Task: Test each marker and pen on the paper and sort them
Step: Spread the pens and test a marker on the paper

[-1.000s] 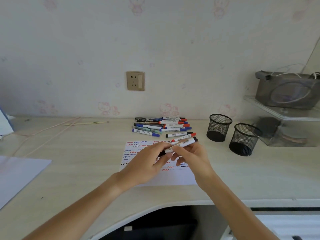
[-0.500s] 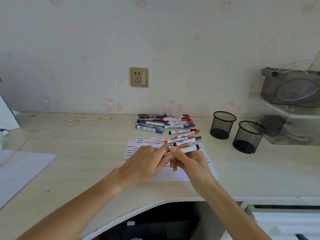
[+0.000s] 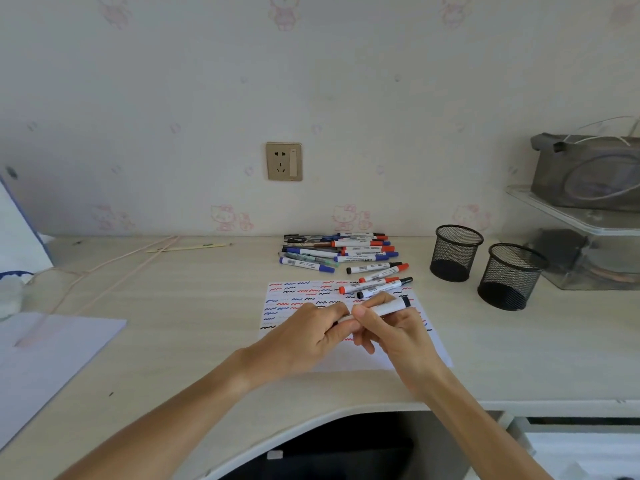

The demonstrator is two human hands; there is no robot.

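Head view: marker (image 3: 384, 309), label unreadable.

Black wire-mesh metal cups (image 3: 455, 252); matt woodgrain desk (image 3: 194, 306).

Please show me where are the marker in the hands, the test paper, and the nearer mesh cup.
marker (image 3: 388, 308): head view, white barrel near its dark end.
test paper (image 3: 294, 296): head view, scribbled left part.
nearer mesh cup (image 3: 507, 282): head view, front wall.
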